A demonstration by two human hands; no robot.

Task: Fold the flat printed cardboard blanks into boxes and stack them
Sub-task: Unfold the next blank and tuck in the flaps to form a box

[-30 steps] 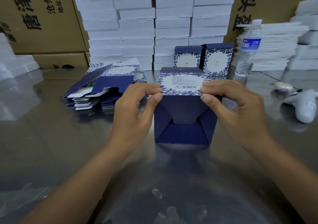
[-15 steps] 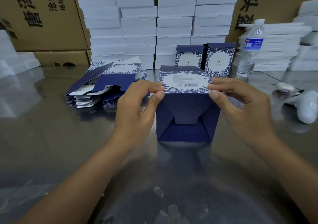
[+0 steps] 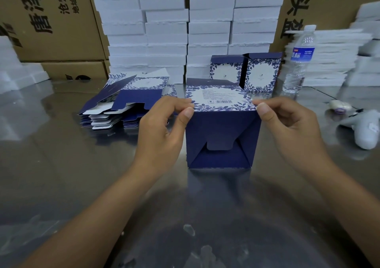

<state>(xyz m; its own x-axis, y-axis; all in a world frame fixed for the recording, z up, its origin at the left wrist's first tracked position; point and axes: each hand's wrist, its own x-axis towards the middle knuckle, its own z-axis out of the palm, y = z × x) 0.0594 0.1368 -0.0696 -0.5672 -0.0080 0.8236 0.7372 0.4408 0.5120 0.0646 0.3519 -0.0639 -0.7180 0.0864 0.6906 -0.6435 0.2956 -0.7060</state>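
Pinching is what both hands are doing here: my left hand (image 3: 162, 132) has thumb and forefinger on the near left corner of the dark-blue cardboard box with the white floral-print panel (image 3: 221, 136), and my right hand (image 3: 287, 128) does the same on the near right corner. The box lies on its side on the shiny grey tabletop (image 3: 61, 165), centre of view, with its base facing me. The base flaps look tucked and locked, with the tongue seated in the middle. I judge the step as squaring up and checking the base of one erected box, so folding on this piece is nearly done. I can't see the far end, so I can't tell if the lid is shut. The next move probably calls for tipping it upright without crushing the corners, then setting it by the two finished blue floral boxes (image 3: 262, 72) at the back. After that I'd pull a fresh sheet from the pile of flat blue-and-white printed blanks (image 3: 127, 103) near my left hand. A clear plastic water bottle (image 3: 298, 62) stands just right of the finished boxes, so placing needs care there.
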